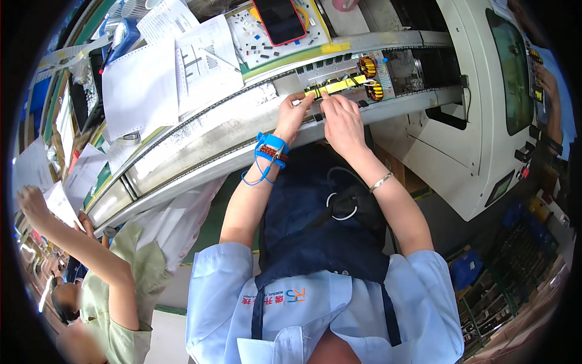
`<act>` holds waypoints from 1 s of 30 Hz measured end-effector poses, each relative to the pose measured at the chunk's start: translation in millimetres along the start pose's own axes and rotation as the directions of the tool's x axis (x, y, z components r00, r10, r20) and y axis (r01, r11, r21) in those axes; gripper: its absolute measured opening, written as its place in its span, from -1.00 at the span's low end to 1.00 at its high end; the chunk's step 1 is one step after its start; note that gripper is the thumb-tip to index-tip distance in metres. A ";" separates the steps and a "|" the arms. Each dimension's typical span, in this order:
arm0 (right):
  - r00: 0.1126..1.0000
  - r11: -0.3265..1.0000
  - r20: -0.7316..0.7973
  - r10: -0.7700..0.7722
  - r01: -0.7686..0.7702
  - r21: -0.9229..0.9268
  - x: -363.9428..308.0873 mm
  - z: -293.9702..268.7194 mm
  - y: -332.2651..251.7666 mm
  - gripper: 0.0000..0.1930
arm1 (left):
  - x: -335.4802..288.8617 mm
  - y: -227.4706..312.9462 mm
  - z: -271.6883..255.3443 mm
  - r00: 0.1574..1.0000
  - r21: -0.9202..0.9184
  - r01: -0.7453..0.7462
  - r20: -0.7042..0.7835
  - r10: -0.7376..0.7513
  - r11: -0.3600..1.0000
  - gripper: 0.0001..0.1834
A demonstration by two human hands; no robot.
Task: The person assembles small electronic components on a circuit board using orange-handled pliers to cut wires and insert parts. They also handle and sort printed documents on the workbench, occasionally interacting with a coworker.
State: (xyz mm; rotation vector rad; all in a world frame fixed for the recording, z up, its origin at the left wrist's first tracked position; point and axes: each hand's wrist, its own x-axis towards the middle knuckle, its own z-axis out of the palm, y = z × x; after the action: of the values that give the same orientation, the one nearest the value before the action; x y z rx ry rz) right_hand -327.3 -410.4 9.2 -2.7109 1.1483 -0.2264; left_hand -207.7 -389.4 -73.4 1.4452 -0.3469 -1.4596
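A circuit board (pixel 388 85) lies on the conveyor rails. It carries a long yellow part (pixel 339 87) with dark bands and two copper-wound ring coils (pixel 374 90) at its right end. My left hand (pixel 291 118) is at the board's left side, fingertips pinched together by the left end of the yellow part; a small white bit shows at the fingers. Close beside it, my right hand (pixel 344 124) has its fingers curled, tips against the near edge of the yellow part. What either set of fingertips holds is too small to make out. A blue wrist strap (pixel 271 148) circles my left wrist.
The conveyor rail (pixel 212 130) runs from lower left toward a white machine (pixel 461 121) at right. Beyond it lie paper sheets (pixel 142 88), a tray of small parts (pixel 254 48) and a phone (pixel 280 21). One co-worker's arm (pixel 91 255) reaches in at left; another person's hand (pixel 548 85) shows far right.
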 end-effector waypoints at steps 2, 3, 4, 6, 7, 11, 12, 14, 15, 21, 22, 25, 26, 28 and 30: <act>1.000 0.998 -0.002 -0.015 0.015 0.054 4.1 -7.2 1.0 -0.77 | -2.2 2.9 0.5 1.000 0.015 -0.003 -0.023 0.004 1.000 -0.48; 1.000 0.998 -0.013 0.000 0.000 0.055 3.9 -12.2 2.7 -0.77 | -5.1 3.6 0.3 1.000 0.019 0.004 -0.008 -0.004 1.000 -0.46; 1.000 0.998 -0.023 0.017 -0.015 0.059 2.1 -17.0 3.8 -0.77 | -7.7 5.5 -1.0 1.000 0.027 0.012 0.008 -0.012 1.000 -0.44; 0.999 0.999 -0.038 0.032 -0.031 0.038 0.2 -18.8 8.9 -0.75 | -7.5 8.8 -1.7 1.000 0.013 0.024 -0.006 -0.023 1.000 -0.43; 0.999 0.999 -0.038 0.037 -0.037 0.014 1.7 -14.7 12.3 -0.74 | -6.1 8.8 -2.8 0.999 0.007 0.035 -0.011 -0.035 0.999 -0.43; 0.998 0.999 -0.053 0.042 -0.043 -0.013 4.1 -6.1 12.5 -0.67 | -4.4 4.3 -8.9 0.998 -0.030 0.062 0.018 -0.061 0.998 -0.43; 0.997 0.999 -0.057 0.045 -0.046 -0.014 5.2 -4.1 12.2 -0.67 | -4.6 4.1 -9.6 0.998 -0.030 0.063 0.020 -0.063 0.998 -0.43; 0.996 0.999 -0.076 0.041 -0.042 -0.013 8.0 -2.5 13.7 -0.69 | -4.6 4.4 -9.2 0.998 -0.017 0.063 0.014 -0.063 0.998 -0.44; 0.996 0.999 -0.085 0.040 -0.041 -0.012 8.7 -1.6 14.0 -0.70 | -4.9 3.5 -9.3 0.998 -0.003 0.063 0.007 -0.063 0.998 -0.43; 0.988 0.999 -0.156 -0.012 0.006 -0.038 8.3 0.0 10.5 -0.74 | -1.1 -2.7 -7.2 0.998 0.035 0.005 -0.062 -0.003 0.999 -0.46; 0.990 1.000 -0.140 -0.005 0.001 -0.030 8.9 -0.6 9.2 -0.76 | -1.4 -4.3 -7.8 0.997 0.019 -0.006 -0.076 0.007 1.000 -0.46; 0.995 1.000 -0.099 0.013 -0.013 -0.001 15.8 -12.3 7.7 -0.82 | 1.6 -13.1 -11.3 0.997 0.045 -0.058 -0.054 0.060 0.997 -0.42; 0.997 0.999 -0.071 0.033 -0.034 -0.012 13.6 -18.4 4.8 -0.77 | 2.3 -8.9 -12.4 0.995 0.057 -0.087 -0.044 0.090 0.995 -0.41; 0.992 0.999 -0.129 0.019 -0.012 0.051 -1.4 -22.8 7.0 -0.71 | -1.0 -3.0 -14.0 0.998 0.084 -0.037 0.048 0.033 0.996 -0.39; 0.993 0.991 -0.101 0.061 -0.049 0.123 -19.8 -32.8 6.0 -0.65 | -5.5 1.2 -19.9 0.996 -0.019 0.005 0.088 -0.003 1.000 -0.40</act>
State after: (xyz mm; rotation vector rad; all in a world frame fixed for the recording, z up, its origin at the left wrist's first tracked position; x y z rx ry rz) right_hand -352.0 -403.9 38.4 -2.5855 1.1945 -0.4197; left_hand -191.1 -377.1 -74.1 1.3703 -0.3837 -1.5290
